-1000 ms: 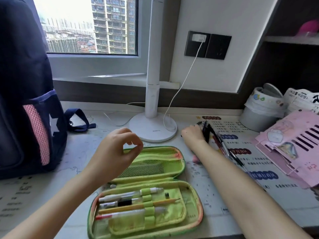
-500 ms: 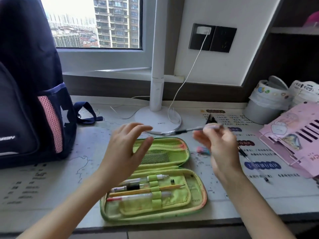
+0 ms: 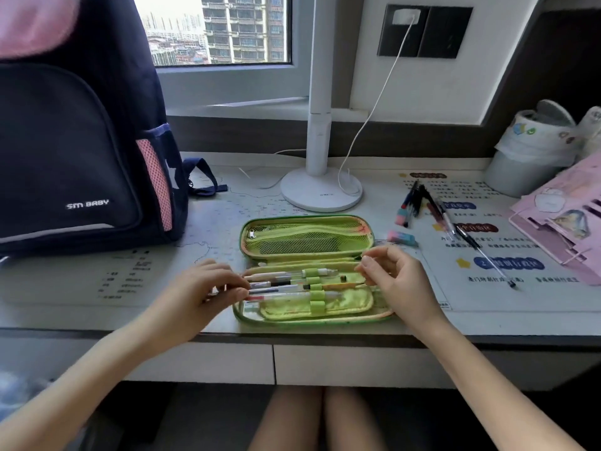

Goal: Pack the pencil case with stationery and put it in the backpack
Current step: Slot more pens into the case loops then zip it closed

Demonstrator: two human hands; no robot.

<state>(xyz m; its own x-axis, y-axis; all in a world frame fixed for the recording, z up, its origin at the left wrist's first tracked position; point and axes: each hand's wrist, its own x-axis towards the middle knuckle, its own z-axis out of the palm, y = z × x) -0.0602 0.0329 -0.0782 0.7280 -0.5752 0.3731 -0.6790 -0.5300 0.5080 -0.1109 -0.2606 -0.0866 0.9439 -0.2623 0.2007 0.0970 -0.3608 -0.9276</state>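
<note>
An open green pencil case (image 3: pixel 305 239) lies on the desk near the front edge. Its lower half holds several pens and a pencil under elastic loops. My left hand (image 3: pixel 195 294) pinches the left end of a grey-and-black pen (image 3: pixel 276 290) that lies in the row. My right hand (image 3: pixel 400 288) hovers over the right end of the row with loosely curled fingers and nothing between them. A dark blue backpack (image 3: pixel 65 157) with pink mesh stands upright at the left. Several loose pens (image 3: pixel 435 209) and a pink-and-blue eraser (image 3: pixel 401 237) lie to the right of the case.
A white lamp base (image 3: pixel 320 193) with a charging cable stands behind the case. A pink paper organiser (image 3: pixel 559 222) and a white container (image 3: pixel 520 157) fill the right side. The backpack's strap (image 3: pixel 201 177) trails onto the desk.
My right hand brought a pen from the loose pile to the case. My left hand came down and took its left end. The right hand has let go, and the view tilted downward.
</note>
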